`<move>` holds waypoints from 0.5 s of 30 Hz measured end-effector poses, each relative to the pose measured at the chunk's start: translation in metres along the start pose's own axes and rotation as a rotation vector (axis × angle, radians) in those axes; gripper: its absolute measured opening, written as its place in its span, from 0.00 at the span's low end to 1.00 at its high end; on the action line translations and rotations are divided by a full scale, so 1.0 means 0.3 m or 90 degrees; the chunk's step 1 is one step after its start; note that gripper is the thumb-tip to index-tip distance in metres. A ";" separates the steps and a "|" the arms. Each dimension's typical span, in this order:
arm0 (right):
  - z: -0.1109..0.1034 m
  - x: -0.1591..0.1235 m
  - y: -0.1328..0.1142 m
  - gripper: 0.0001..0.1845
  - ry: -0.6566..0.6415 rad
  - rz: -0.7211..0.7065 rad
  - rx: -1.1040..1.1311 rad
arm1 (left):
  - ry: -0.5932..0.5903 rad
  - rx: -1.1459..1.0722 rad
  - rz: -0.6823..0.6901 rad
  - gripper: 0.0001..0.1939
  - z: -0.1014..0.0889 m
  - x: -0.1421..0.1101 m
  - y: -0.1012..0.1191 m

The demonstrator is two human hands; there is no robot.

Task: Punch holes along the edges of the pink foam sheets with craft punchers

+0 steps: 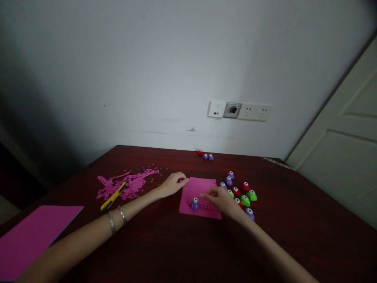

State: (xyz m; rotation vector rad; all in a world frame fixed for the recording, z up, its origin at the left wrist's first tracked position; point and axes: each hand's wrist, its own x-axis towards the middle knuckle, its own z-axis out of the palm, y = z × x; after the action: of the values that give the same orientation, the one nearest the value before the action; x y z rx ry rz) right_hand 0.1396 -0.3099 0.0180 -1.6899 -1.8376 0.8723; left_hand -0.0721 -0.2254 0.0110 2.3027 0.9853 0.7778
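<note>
My left hand (174, 184) rests at the upper left corner of a pink paper sheet (185, 206), fingers loosely curled with a gap between thumb and forefinger. Above the sheet's right side, the fingers of my right hand (219, 197) are closed in a pinch; whatever is in them is too small to make out. A smaller pink paper (202, 186) lies on top of the sheet, with a row of small marks or holes along its lower edge. A purple craft punch (194, 204) with a white eye-like top stands upright on the paper, left of my right hand.
Several purple, red and green craft punches (245, 200) cluster on the right, partly behind my right hand. Three more punches (205, 156) stand near the wall. Punched pink scraps (132, 184) and a yellow utility knife (113, 197) lie left. Pink sheets (38, 232) lie front left.
</note>
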 end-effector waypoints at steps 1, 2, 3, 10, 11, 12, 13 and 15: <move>-0.010 0.007 -0.003 0.22 -0.040 0.024 0.012 | -0.045 -0.026 -0.023 0.18 -0.016 0.010 0.010; -0.018 0.014 -0.006 0.25 -0.087 0.043 0.026 | -0.101 -0.060 -0.047 0.20 -0.030 0.018 0.022; -0.022 0.021 -0.010 0.26 -0.132 0.054 0.038 | -0.163 -0.094 -0.075 0.22 -0.043 0.024 0.034; -0.008 0.051 -0.051 0.27 -0.307 0.116 0.103 | -0.389 -0.201 -0.262 0.29 -0.068 0.021 0.099; -0.005 0.053 -0.057 0.27 -0.311 0.119 0.102 | -0.399 -0.209 -0.271 0.29 -0.065 0.019 0.105; -0.004 0.054 -0.062 0.26 -0.312 0.119 0.101 | -0.410 -0.215 -0.280 0.29 -0.062 0.018 0.111; -0.003 0.055 -0.066 0.26 -0.315 0.122 0.099 | -0.420 -0.217 -0.287 0.29 -0.058 0.018 0.116; -0.002 0.057 -0.072 0.25 -0.321 0.133 0.090 | -0.436 -0.214 -0.294 0.28 -0.047 0.019 0.122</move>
State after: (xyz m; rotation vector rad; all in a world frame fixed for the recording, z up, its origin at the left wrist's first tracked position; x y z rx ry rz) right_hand 0.1235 -0.2934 0.0332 -1.6978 -1.8616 1.5978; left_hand -0.0611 -0.2399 0.0463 1.7438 0.9105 -0.0482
